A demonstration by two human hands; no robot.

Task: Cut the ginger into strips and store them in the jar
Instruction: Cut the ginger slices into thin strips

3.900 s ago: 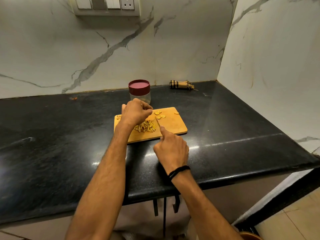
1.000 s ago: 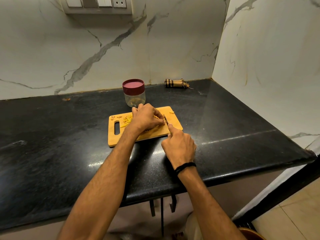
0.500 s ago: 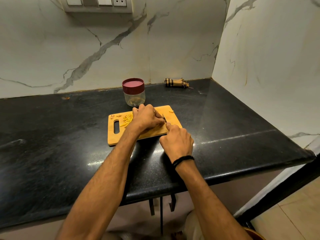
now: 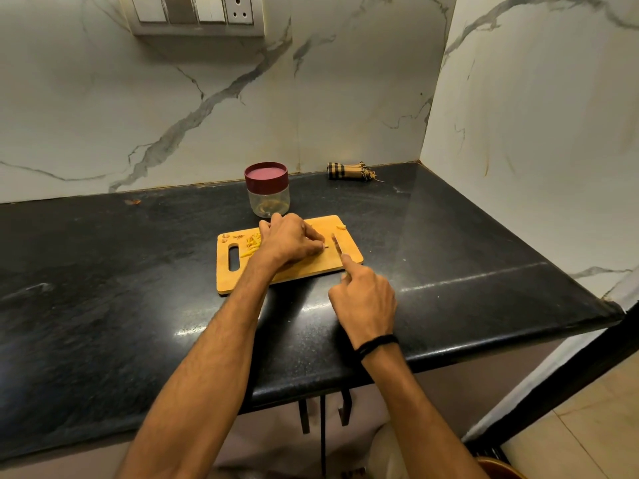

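A wooden cutting board (image 4: 311,269) lies on the black counter. My left hand (image 4: 288,242) rests on the board and pinches a small ginger piece (image 4: 325,247) under its fingertips. My right hand (image 4: 363,299) grips a knife (image 4: 337,245), index finger along its spine, blade just right of the ginger piece. Cut ginger strips (image 4: 251,244) lie on the board's left part, near the handle slot. A clear jar (image 4: 267,190) with a maroon lid stands closed behind the board, a few strips inside.
A rolled checked cloth (image 4: 349,171) lies at the back near the wall corner. Marble walls close the back and right sides. The black counter (image 4: 103,288) has its front edge under my forearms. A switch panel (image 4: 197,13) hangs above.
My left hand shifted from the strip pile to the board's right part. My right hand has drawn back slightly, the knife blade now apart from my left fingers.
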